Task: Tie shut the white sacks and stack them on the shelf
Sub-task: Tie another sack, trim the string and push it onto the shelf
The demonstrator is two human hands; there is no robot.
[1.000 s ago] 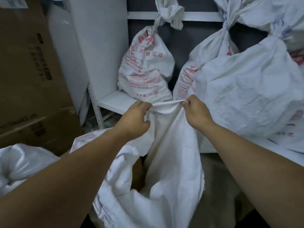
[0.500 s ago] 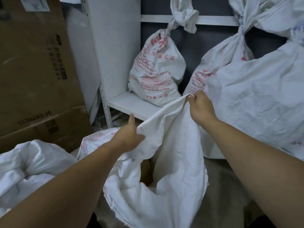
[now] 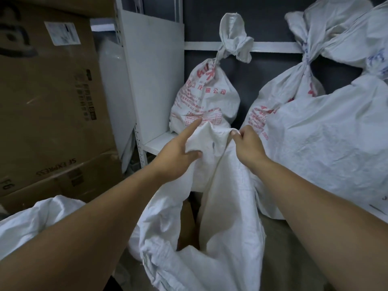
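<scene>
Gathering the mouth of the open sack [image 3: 226, 206] in front of the shelf [image 3: 159, 143], ahead of the knot.

Stacked cardboard boxes [image 3: 52, 101] fill my left. The white shelf ahead carries tied sacks [image 3: 325, 143], a large one at right and a red-printed sack [image 3: 205, 97] at the back. The open sack stands on the floor just below the shelf edge, its mouth gaping toward me with something brown inside. My right hand [image 3: 247, 143] pinches the rim, fingers curled tight. My left hand [image 3: 178, 156] clamps a fold of the same rim under the thumb, index finger straight out. To do this well, I judge I should bunch the whole rim into one neck, leave enough free cloth above it for a knot like those on the shelf, and grip firmly so the woven fabric cannot slip.
</scene>
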